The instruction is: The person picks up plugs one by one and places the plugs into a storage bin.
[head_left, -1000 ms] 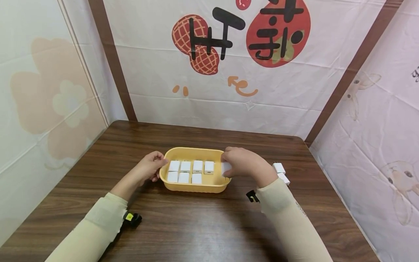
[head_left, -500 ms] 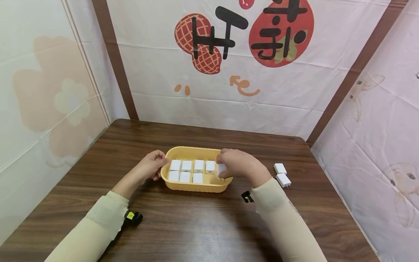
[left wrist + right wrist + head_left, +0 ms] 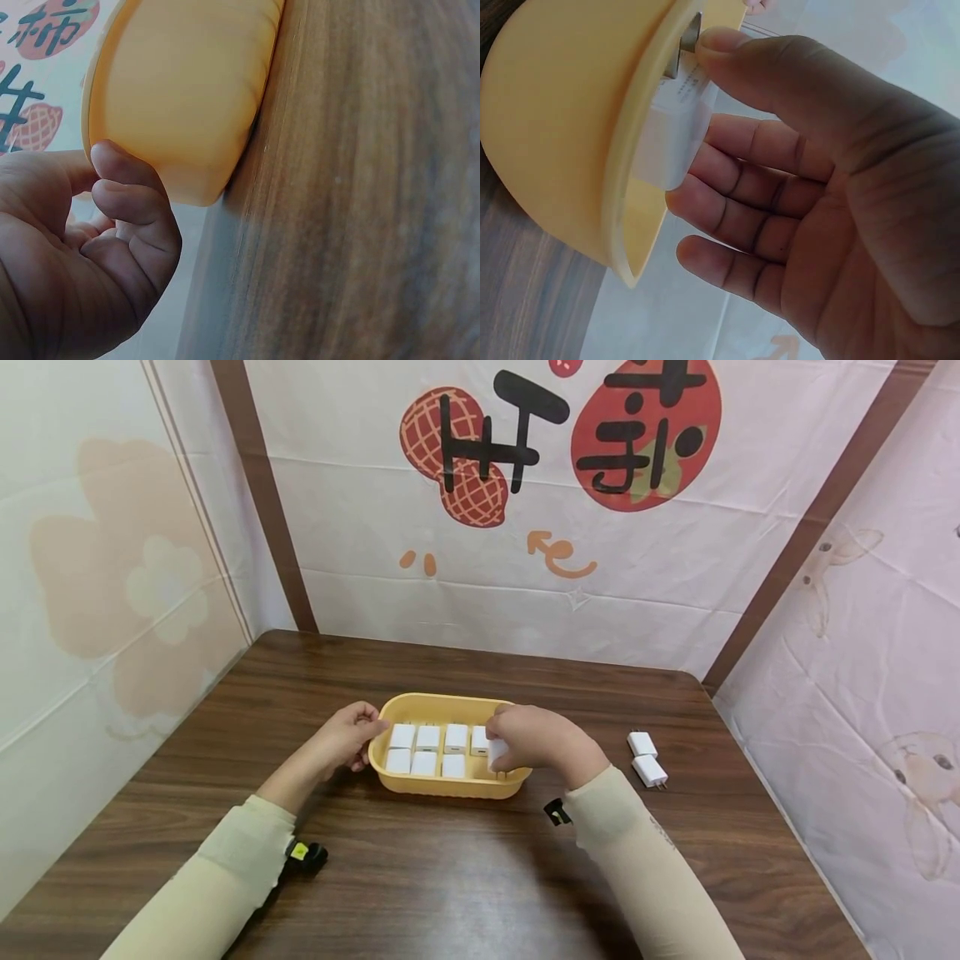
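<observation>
My left hand [image 3: 347, 739] pinches the left end of a yellow plastic basket [image 3: 450, 787] between thumb and fingers, with the rim in its grip in the left wrist view. Over the basket's right part, my right hand [image 3: 546, 742] holds a white plug charger [image 3: 497, 755]. Its metal prongs [image 3: 673, 64] show beside the thumb in the right wrist view, and the fingertips lie against its other side. Inside the basket, several white chargers [image 3: 425, 764] lie in two rows, the rear one partly covered by my right hand.
Two more white chargers [image 3: 648, 771] lie close together on the brown wooden table [image 3: 465, 877], right of my right hand. A printed cloth wall [image 3: 480, 610] rises behind the table, with others along both sides.
My right hand has moved left with the charger, from the basket's right end toward the rows. The left hand keeps its hold on the rim.
</observation>
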A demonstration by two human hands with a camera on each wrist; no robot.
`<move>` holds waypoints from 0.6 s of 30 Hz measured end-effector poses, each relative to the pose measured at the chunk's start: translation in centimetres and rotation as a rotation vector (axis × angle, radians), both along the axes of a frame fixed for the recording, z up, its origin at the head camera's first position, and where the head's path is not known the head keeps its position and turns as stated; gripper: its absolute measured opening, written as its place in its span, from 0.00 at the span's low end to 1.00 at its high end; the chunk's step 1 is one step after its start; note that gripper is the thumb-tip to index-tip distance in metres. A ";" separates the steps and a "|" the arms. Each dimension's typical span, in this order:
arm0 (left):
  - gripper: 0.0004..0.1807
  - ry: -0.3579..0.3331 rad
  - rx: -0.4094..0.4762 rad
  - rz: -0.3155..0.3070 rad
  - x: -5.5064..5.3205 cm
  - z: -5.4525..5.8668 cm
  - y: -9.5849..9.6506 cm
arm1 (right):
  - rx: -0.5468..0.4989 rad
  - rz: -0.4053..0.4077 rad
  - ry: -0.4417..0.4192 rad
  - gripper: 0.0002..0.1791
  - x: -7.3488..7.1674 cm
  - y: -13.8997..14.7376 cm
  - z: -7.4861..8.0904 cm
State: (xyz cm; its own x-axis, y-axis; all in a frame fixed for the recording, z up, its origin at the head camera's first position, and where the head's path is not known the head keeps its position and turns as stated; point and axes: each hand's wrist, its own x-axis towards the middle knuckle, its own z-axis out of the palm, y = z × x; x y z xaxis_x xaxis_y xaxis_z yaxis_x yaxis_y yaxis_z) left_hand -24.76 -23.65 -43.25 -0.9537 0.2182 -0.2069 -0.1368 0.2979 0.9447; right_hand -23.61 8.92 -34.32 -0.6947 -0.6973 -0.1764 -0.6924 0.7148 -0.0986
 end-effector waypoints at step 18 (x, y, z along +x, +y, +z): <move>0.15 -0.002 -0.003 0.009 -0.1 -0.1 -0.2 | 0.016 0.056 0.036 0.09 -0.4 -1.5 -1.8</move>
State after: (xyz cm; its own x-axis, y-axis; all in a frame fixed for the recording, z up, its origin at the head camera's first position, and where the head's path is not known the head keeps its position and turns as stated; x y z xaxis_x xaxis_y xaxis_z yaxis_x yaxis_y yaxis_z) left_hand -24.84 -23.87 -43.38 -0.9552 0.2089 -0.2094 -0.1412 0.2998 0.9435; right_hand -23.98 7.40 -36.11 -0.6612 -0.7322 -0.1634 -0.7339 0.6764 -0.0615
